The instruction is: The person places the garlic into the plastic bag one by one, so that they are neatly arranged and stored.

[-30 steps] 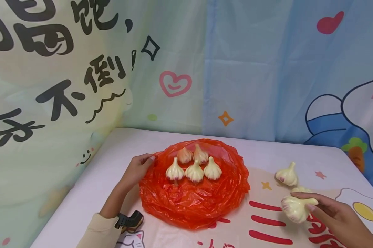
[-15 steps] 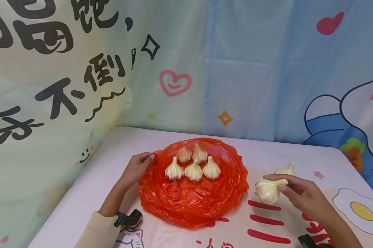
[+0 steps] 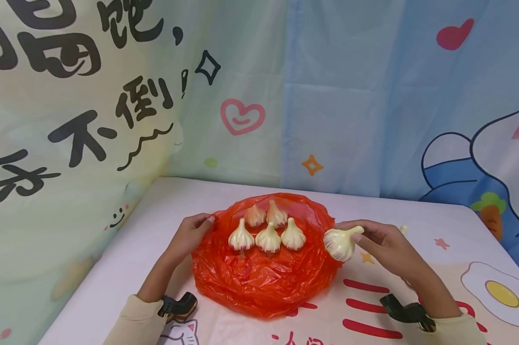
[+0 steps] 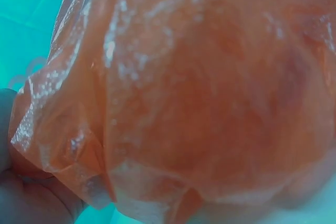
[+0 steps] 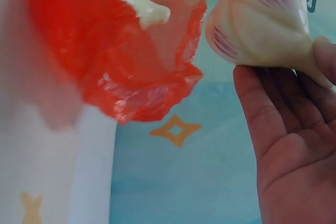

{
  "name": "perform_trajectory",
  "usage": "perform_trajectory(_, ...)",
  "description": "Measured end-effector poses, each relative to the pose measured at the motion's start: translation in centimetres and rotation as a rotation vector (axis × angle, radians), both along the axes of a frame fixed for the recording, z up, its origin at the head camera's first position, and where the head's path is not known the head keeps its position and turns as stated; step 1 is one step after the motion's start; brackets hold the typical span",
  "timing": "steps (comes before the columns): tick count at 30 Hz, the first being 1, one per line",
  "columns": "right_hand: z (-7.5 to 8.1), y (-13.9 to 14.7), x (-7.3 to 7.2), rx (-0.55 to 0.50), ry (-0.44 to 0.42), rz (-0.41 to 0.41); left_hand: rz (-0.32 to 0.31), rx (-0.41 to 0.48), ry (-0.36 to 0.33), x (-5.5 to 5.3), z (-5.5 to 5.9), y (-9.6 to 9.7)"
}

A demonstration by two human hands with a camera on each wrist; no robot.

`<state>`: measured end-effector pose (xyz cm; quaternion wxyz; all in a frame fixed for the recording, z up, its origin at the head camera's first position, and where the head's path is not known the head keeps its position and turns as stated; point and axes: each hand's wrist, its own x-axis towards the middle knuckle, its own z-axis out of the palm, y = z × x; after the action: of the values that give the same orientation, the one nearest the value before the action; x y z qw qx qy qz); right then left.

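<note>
A red plastic bag point(image 3: 263, 292) lies spread open on the table, with several garlic bulbs point(image 3: 268, 239) standing inside it. My left hand point(image 3: 189, 238) pinches the bag's left rim between thumb and fingers. In the left wrist view the bag's plastic point(image 4: 210, 103) fills most of the picture. At the bag's right rim, my right hand point(image 3: 384, 245) holds another garlic bulb point(image 3: 339, 245) by its stem, root end toward the bag. The right wrist view shows this purple-streaked bulb point(image 5: 257, 22) between thumb and fingers, beside the bag.
Behind my right hand the stem of one more garlic bulb point(image 3: 403, 230) shows; its body is hidden. A printed cloth point(image 3: 371, 311) covers the table, and a patterned curtain point(image 3: 337, 120) hangs along the back and left. Dark wrist straps point(image 3: 408, 311) sit on both arms.
My right hand has carried its garlic bulb left and upward from the table's right side to the bag's right rim. My left hand has stayed on the bag's left rim.
</note>
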<state>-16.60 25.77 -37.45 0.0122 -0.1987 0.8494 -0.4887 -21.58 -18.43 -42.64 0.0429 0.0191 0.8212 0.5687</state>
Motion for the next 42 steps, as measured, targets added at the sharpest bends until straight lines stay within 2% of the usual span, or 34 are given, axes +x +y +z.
perform_trajectory(8, 0.5, -1.5, -2.2, -0.032, 0.090, 0.109, 0.006, 0.010, 0.002, -0.1, -0.1, -0.3)
perform_trajectory(22, 0.1, -5.1, -4.6, -0.060, -0.063, 0.178, -0.002, 0.015, 0.004, -0.2, 0.3, -0.1)
perform_trajectory(28, -0.3, -6.7, -5.9, -0.032, -0.059, 0.212, -0.008, 0.021, 0.007, -0.3, 0.2, -0.3)
perform_trajectory(35, -0.6, -8.7, -7.1, 0.052, -0.061, 0.250, -0.010, 0.008, 0.020, -0.2, 0.2, -0.3)
perform_trajectory(42, -1.0, -10.0, -7.2, 0.028, -0.078, 0.260, -0.006, 0.020, -0.004, -0.1, 0.2, -0.2)
